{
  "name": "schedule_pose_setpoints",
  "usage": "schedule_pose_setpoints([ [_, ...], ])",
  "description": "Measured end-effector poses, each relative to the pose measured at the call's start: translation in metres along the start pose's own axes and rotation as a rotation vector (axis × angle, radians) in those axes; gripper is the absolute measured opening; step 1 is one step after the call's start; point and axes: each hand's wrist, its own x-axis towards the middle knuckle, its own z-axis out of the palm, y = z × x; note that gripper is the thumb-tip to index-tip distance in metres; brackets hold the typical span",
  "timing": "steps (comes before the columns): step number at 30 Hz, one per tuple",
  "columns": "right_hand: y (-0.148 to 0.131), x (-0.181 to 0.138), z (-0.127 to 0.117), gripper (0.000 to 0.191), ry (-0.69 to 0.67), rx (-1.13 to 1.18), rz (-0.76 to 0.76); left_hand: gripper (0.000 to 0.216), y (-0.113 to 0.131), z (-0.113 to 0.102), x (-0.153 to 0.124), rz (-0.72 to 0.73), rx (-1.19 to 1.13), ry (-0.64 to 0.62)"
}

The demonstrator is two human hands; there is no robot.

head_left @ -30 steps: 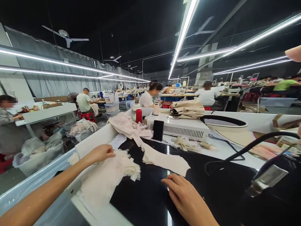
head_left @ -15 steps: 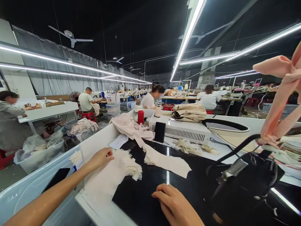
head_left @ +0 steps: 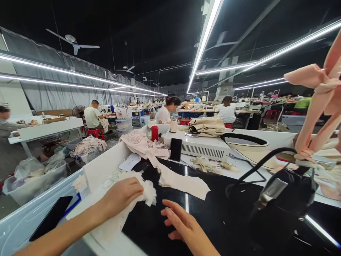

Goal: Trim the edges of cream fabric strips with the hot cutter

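My left hand [head_left: 121, 199] lies over a loose pile of thin, cream fabric pieces [head_left: 149, 192] at the left edge of the black work surface [head_left: 149, 227]. Its fingers are curled down and closed on the pile, with the fingertips partly hidden. Lower and to the right, my right hand [head_left: 186, 227] hovers by the black surface, fingers apart and holding nothing. Beyond it a stack of cut, pale fabric panels [head_left: 183, 181] stretches across the black surface, apart from both hands. A pale garment with a textured part [head_left: 135, 138] lies behind, over the table's raised edge.
On the right stands a dark machine [head_left: 282, 206] with a peach fabric bow [head_left: 317, 85] tied to it. A phone [head_left: 176, 149] leans against a white vented box [head_left: 202, 147]. Another phone [head_left: 52, 217] rests on a blue tub at left. Co-workers sit farther off.
My left hand has moved right and nearer, from the pile's far edge onto its middle, bunching the fabric. My right hand's fingers have spread. The view has shifted slightly.
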Motion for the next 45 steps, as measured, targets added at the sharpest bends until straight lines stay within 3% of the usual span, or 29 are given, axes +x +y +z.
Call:
schedule_pose_setpoints([
  [2,-0.004,-0.004,0.004,0.07,-0.041,0.173,0.099,0.034,0.022,0.01,0.001,0.128,0.056,-0.049],
  [6,-0.006,-0.014,0.001,0.055,-0.117,0.264,0.111,0.029,0.049,0.025,0.002,0.224,0.039,-0.119],
  [9,-0.007,-0.02,-0.008,0.05,-0.014,0.171,0.025,0.024,0.055,0.034,0.003,0.138,-0.239,-0.123],
  [11,-0.009,-0.024,-0.013,0.051,0.032,0.111,-0.031,0.017,0.056,0.039,0.004,-0.035,-0.483,-0.098],
  [14,-0.013,-0.03,-0.015,0.051,0.04,0.094,-0.102,0.029,0.054,0.047,0.006,-0.242,-0.703,-0.052],
  [19,-0.009,-0.033,-0.014,0.049,-0.003,0.15,-0.11,0.043,0.058,0.059,0.014,-0.129,-0.909,-0.155],
  [25,0.002,-0.036,-0.019,0.059,-0.024,0.226,-0.082,0.04,0.074,0.064,0.019,-0.185,-0.865,-0.168],
  [28,0.003,-0.043,-0.02,0.071,-0.132,0.285,-0.035,0.037,0.079,0.054,0.021,-0.162,-0.806,-0.166],
  [32,0.002,-0.051,-0.017,0.054,-0.302,0.277,-0.007,0.041,0.084,0.04,0.02,-0.172,-0.752,-0.163],
  [35,0.003,-0.053,-0.014,0.056,-0.362,0.205,0.03,0.044,0.087,0.036,0.018,-0.186,-0.775,-0.19],
  [40,0.0,-0.056,-0.014,0.059,-0.363,0.164,0.05,0.041,0.087,0.04,0.017,-0.185,-0.777,-0.18],
  [45,-0.008,-0.065,-0.015,0.052,-0.258,-0.002,0.131,0.035,0.087,0.047,0.02,-0.208,-0.764,-0.184],
])
